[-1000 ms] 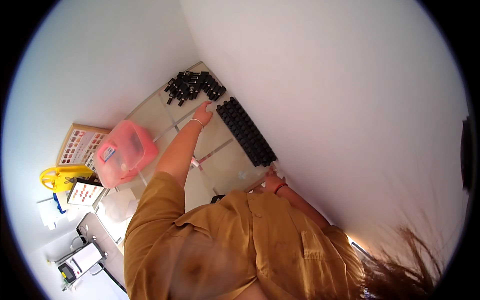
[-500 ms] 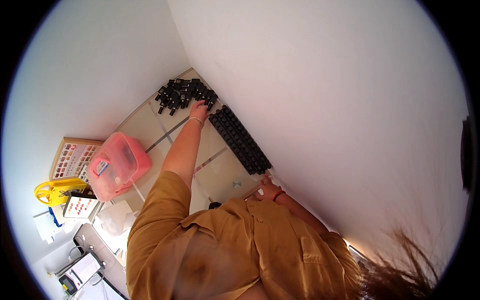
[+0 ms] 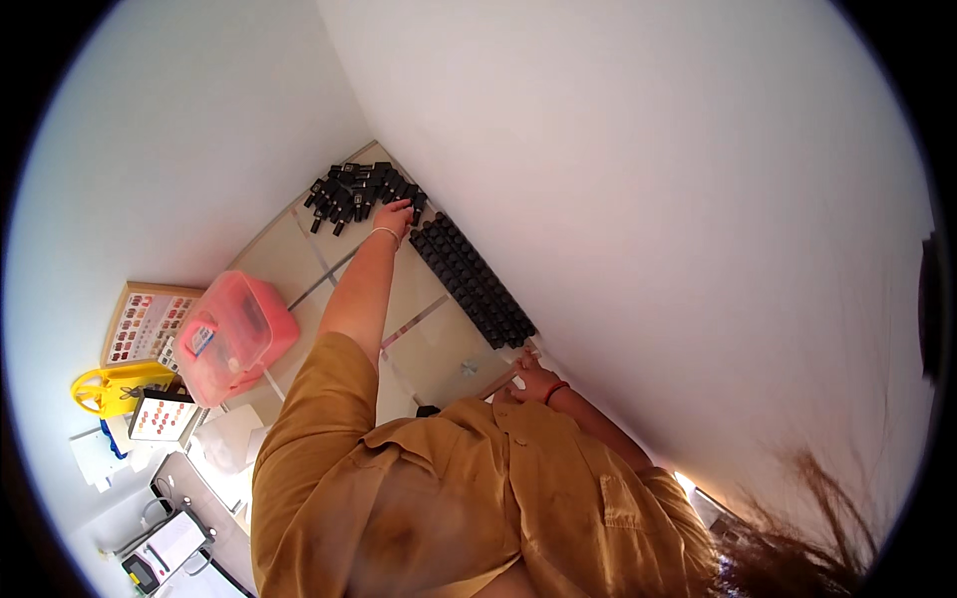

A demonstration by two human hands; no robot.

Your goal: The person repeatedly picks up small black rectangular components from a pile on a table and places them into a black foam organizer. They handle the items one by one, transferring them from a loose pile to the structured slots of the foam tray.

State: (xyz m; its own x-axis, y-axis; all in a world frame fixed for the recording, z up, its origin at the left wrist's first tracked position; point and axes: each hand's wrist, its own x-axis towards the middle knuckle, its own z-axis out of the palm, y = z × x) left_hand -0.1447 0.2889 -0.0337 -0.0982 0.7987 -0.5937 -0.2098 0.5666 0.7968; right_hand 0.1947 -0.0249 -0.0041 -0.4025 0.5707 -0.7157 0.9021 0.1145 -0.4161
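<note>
At the table's far corner lies a loose pile of black nail polish bottles (image 3: 344, 194), some tilted across each other. My left hand (image 3: 393, 217) reaches to the pile's right side, its fingers drawn together at a black bottle (image 3: 419, 206); the fingertips are partly hidden. Along the right wall stands a block of black bottles (image 3: 471, 281) packed in straight rows, their round caps up. By the near end of those rows is my right hand (image 3: 535, 379), at the table's edge, fingers apart and bent toward the last bottles. Nothing shows in it.
A pink see-through plastic case (image 3: 239, 334) stands on the left of the table (image 3: 429, 344). Beyond it are a framed colour chart (image 3: 150, 324), a yellow bag-shaped holder (image 3: 115, 389) and a smaller swatch board (image 3: 162, 416). White walls close in at right and back.
The view has shifted slightly. My left hand has moved a little closer to the bottles at the pile's right side. My right hand stays by the near end of the rows.
</note>
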